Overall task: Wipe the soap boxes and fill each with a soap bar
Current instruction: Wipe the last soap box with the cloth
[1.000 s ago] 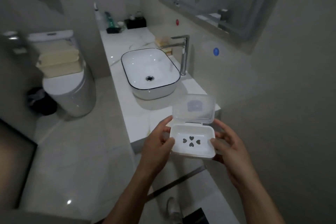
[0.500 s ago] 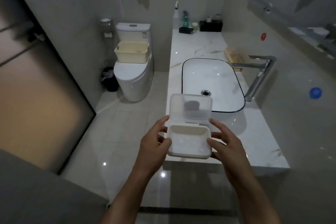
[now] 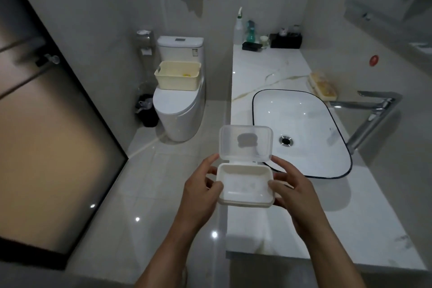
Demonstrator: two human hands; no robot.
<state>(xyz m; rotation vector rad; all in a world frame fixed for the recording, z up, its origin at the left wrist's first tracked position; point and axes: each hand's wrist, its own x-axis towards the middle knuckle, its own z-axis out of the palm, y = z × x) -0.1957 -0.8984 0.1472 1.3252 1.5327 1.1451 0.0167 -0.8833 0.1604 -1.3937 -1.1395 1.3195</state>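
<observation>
Both hands held one white soap box [image 3: 245,186] in the air above the near left edge of the marble counter [image 3: 350,229]. Left hand [image 3: 201,196] gripped its left side, right hand [image 3: 292,194] its right. Clear hinged lid [image 3: 246,144] stood open on the far side. Basin [image 3: 304,124] just beyond; cream basket [image 3: 177,76] on the toilet [image 3: 177,112], far left

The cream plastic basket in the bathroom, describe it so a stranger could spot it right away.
Find the white toilet against the far wall, left of the marble counter. The cream rectangular plastic basket sits on its closed lid, in front of the cistern. It is the only open-topped tub there, with something small and yellow inside.
</observation>
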